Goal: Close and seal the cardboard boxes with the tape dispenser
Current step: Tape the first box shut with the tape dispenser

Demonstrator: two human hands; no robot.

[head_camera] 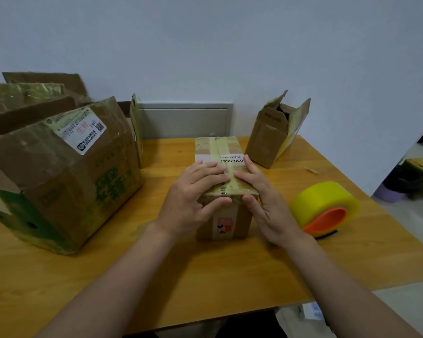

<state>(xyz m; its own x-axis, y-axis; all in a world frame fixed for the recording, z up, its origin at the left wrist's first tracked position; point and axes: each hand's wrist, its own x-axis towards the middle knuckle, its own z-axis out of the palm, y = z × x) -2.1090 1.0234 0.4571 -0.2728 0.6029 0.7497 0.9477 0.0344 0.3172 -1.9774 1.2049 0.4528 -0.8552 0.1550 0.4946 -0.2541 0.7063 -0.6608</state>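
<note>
The small box (224,217) stood at the centre of the desk (205,276), flaps shut, with yellowish tape along its top seam. The left hand (193,191) and right hand (266,198) pressed flat on its top, fingers (213,167) straight, gripping nothing. The tape dispenser (325,208) lay near the desk's right edge, the large open box (59,181) filled the left side, and bare desk lay in front.
</note>
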